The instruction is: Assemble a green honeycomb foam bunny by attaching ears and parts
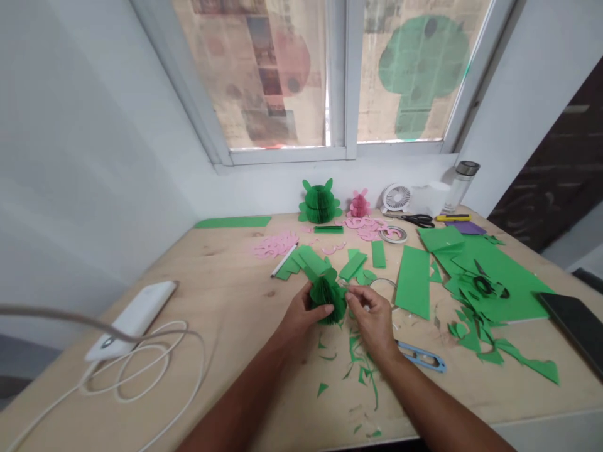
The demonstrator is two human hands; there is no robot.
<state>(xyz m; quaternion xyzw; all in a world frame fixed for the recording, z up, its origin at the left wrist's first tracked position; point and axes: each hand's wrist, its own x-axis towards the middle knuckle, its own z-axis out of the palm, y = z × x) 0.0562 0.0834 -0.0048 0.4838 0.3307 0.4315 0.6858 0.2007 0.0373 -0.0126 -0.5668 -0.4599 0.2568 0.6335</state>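
Observation:
My left hand (304, 311) is wrapped around a small green folded-paper figure (324, 294) with rounded lobes, its thumb lying across the front. At the figure's right edge, my right hand (372, 314) has thumb and forefinger pinched together; what sits between those fingertips is too small to make out. Just behind the right hand lies a roll of tape (384, 282), partly hidden. A light-blue cutter (424, 356) rests by my right wrist. Green paper scraps (360, 361) are scattered in front of the hands.
A larger green paper figure (320, 204) and a pink one (360, 204) stand by the wall. Pink cuttings (274, 245), a white pen (283, 261), green sheets (413, 282), small scissors (487, 285) and black-handled scissors (417, 220) lie around. A white power bank (134, 317) with cable sits left.

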